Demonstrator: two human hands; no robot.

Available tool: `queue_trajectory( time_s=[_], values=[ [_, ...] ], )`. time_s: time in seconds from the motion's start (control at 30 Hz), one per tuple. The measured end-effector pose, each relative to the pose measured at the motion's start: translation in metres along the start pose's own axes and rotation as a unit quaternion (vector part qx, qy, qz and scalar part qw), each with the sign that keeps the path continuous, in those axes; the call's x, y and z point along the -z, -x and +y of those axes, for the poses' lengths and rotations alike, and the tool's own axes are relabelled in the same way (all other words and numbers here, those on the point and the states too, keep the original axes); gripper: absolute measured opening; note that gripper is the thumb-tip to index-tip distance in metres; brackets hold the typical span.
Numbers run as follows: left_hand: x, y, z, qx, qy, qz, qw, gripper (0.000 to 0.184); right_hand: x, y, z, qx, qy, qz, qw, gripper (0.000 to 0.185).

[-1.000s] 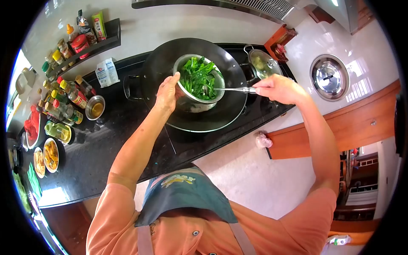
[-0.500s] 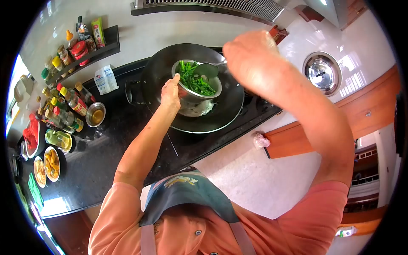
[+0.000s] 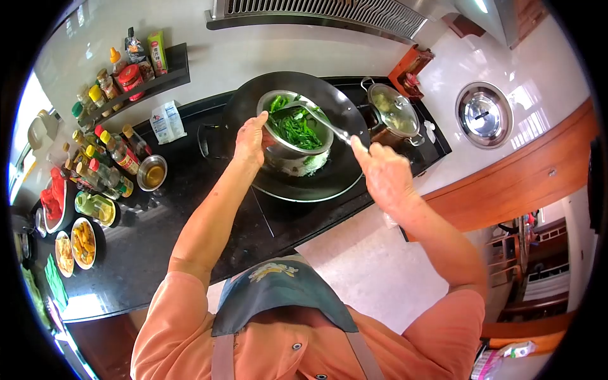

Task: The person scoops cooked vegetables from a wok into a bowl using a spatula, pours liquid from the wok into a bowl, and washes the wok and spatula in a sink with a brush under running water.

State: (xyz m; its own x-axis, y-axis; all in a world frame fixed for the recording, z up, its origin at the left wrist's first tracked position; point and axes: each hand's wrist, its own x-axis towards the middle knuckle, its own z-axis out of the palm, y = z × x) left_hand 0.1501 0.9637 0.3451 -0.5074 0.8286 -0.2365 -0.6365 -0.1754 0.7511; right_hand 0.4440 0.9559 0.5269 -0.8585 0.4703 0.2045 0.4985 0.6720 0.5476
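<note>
My left hand [image 3: 251, 140] grips the near left rim of a metal bowl [image 3: 286, 149], thumb on its edge. The bowl is held tilted over a large black wok [image 3: 329, 183]. Chopped green vegetables [image 3: 296, 129] lie inside the bowl. My right hand [image 3: 384, 172] is closed on the handle of a metal ladle [image 3: 334, 131], whose head reaches into the bowl at the greens. Below the bowl, some pale liquid with a few green bits [image 3: 306, 166] shows in the wok.
A glass-lidded pot [image 3: 394, 113] stands right of the wok. Sauce bottles [image 3: 120, 152], a small metal bowl [image 3: 152, 173] and two food dishes [image 3: 83, 243] sit at the left. A spice shelf [image 3: 158, 79] and a round lid [image 3: 484, 115] are on the wall.
My right hand swung up over the wok's right side, then came back down to the lower right. The ladle now reaches the bowl's far left part. More liquid and green bits show in the wok.
</note>
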Motion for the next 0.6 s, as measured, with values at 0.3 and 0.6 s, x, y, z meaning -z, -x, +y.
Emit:
queue_trajectory(
  time_s=[0.3, 0.6],
  values=[
    [0.016, 0.036, 0.014, 0.002, 0.079, 0.011, 0.997, 0.013, -0.029, 0.048, 0.019, -0.141, -0.317, 0.086, 0.934, 0.033],
    [-0.004, 0.064, 0.045, -0.043, 0.151, 0.031, 0.987, 0.012, -0.06, 0.05, 0.066, -0.328, -0.539, -0.039, 0.774, 0.033]
  ],
)
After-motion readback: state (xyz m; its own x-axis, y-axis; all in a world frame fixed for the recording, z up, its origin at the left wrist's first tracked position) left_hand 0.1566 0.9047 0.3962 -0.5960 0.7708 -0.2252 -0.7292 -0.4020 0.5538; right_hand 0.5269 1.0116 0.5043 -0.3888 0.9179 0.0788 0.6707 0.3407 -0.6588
